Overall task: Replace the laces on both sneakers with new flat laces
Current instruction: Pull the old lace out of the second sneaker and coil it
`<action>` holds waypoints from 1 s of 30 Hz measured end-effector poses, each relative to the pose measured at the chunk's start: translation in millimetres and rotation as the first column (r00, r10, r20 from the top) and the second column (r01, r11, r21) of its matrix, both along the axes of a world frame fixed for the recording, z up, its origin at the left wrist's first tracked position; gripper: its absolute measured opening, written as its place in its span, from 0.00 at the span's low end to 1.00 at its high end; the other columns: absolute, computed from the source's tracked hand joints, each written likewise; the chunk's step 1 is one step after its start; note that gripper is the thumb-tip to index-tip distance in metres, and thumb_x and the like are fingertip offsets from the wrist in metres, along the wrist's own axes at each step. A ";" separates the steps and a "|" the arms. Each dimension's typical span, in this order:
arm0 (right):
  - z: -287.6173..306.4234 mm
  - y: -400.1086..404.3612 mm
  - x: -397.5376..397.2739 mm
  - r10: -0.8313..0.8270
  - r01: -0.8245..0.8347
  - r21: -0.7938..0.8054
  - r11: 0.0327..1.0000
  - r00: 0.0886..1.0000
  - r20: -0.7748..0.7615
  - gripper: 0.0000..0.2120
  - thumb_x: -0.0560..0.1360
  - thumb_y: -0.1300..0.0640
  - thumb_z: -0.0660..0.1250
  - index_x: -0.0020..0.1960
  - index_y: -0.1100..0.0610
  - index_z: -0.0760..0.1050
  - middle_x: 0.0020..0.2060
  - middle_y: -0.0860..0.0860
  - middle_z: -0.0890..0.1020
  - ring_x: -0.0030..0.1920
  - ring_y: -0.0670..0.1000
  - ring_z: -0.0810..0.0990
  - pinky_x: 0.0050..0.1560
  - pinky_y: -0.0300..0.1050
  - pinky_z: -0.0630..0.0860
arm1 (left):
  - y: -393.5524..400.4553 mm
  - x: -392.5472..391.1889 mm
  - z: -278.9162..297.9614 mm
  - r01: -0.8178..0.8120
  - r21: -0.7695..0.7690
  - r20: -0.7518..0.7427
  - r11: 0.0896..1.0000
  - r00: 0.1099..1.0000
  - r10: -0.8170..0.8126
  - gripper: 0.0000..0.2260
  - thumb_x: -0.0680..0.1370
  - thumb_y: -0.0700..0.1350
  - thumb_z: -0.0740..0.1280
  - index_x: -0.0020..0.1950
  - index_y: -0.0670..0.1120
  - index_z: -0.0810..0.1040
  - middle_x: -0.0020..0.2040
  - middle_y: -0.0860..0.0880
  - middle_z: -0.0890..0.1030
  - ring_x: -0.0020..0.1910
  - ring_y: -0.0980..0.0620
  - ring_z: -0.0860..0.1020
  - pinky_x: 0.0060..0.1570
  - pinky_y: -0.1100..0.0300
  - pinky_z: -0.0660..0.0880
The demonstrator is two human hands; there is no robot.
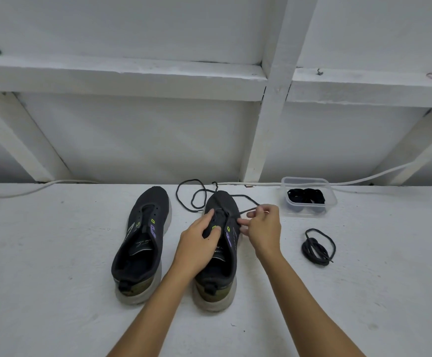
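Hands (261, 228) work beside coiled lace (318, 247), tub (309, 197).

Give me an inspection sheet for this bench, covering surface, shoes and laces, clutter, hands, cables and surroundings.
Surface: white bench, bare patches speckled.
Job's things: left sneaker unlaced; right sneaker with old lace partly threaded; coiled lace beside it; clear tub holding black laces.
Clutter: nothing seen.
Hands: left hand grips the right sneaker's tongue area; right hand pinches the lace.
Cables: white cable along the back edge.
Surroundings: white framed wall.
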State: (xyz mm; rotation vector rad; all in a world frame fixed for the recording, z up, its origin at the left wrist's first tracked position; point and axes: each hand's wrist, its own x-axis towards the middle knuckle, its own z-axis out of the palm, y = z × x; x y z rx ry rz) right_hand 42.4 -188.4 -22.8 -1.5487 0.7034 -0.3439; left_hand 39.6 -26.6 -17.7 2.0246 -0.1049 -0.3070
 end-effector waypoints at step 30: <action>-4.1 -11.5 4.6 0.424 -0.481 -0.566 0.670 0.873 -0.240 0.05 0.79 0.55 0.69 0.45 0.49 0.77 0.42 0.42 0.80 0.45 0.44 0.78 0.45 0.36 0.71 | 0.2 0.7 -2.4 -0.013 -0.013 -0.001 1.000 1.000 0.013 0.23 0.81 0.51 0.64 0.77 0.59 0.67 0.75 0.60 0.69 0.74 0.60 0.66 0.66 0.67 0.60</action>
